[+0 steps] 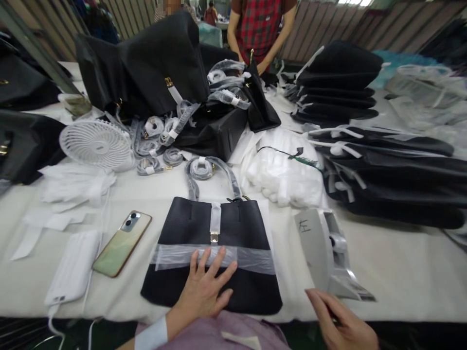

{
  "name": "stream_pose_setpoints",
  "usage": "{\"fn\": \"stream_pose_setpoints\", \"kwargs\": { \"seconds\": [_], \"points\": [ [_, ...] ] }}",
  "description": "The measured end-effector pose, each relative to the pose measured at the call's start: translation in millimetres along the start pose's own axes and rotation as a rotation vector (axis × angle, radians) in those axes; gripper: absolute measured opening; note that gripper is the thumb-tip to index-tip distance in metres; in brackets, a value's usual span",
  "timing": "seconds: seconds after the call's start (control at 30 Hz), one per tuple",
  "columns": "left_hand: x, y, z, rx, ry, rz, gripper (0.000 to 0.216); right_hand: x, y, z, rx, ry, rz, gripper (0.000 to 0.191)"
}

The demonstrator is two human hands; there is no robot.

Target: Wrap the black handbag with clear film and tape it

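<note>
A flat black handbag [213, 228] lies on the white table in front of me, with a wrapped strap above it and a gold clasp in the middle. A band of clear plastic film [251, 260] crosses its front. My left hand [206, 287] rests flat on the bag's lower part, fingers spread over the film. My right hand [341, 323] hovers at the table's near edge, fingers loose, holding nothing, just below a grey tape dispenser [323, 250].
A phone [122, 243] and a white power bank [75, 272] lie at the left, a small white fan [97, 143] behind them. White padding [282, 177] sits mid-table. Stacked black bags [386, 175] fill the right. A person in a plaid apron [259, 26] works opposite.
</note>
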State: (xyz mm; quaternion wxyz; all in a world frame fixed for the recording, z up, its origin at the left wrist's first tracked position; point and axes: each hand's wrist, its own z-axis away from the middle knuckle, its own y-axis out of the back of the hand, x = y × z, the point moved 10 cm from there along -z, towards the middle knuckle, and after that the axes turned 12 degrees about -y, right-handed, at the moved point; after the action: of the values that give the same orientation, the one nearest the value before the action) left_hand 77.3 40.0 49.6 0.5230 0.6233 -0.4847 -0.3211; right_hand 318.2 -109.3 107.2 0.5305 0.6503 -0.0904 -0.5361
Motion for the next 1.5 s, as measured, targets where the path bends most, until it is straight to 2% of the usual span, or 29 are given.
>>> {"fn": "stream_pose_setpoints", "kwargs": {
  "seconds": [0.1, 0.17, 0.27, 0.4, 0.53, 0.67, 1.03, 1.23, 1.5],
  "points": [
    [1, 0, 0, -0.02, -0.011, -0.012, 0.067, -96, -55, 5, -0.319, 0.318, -0.081, 0.03],
    [1, 0, 0, -0.026, -0.018, -0.023, 0.068, -134, -89, 11, -0.471, 0.441, -0.054, 0.033],
    [1, 3, 0, -0.014, -0.02, -0.03, 0.069, -151, -130, 12, -0.587, 0.496, 0.084, 0.034],
    [1, 4, -2, -0.023, -0.019, -0.041, 0.07, -141, -156, 0, -0.563, 0.435, 0.381, 0.037],
    [-1, 3, -3, -0.031, -0.011, -0.037, 0.07, -138, -162, -8, -0.534, 0.364, 0.612, 0.04],
    [-1, 3, -3, -0.007, -0.029, -0.039, 0.071, -143, -163, -13, -0.51, 0.332, 0.721, 0.04],
    [-3, 1, -1, 0.025, -0.025, -0.041, 0.071, -144, -159, -19, -0.489, 0.266, 0.734, 0.042],
    [3, -2, -2, 0.008, -0.086, -0.095, 0.064, -141, -159, -20, -0.482, 0.247, 0.73, 0.041],
    [5, 2, -5, 0.023, -0.105, -0.134, 0.065, -141, -156, -21, -0.433, 0.278, 0.73, 0.041]
  ]
}}
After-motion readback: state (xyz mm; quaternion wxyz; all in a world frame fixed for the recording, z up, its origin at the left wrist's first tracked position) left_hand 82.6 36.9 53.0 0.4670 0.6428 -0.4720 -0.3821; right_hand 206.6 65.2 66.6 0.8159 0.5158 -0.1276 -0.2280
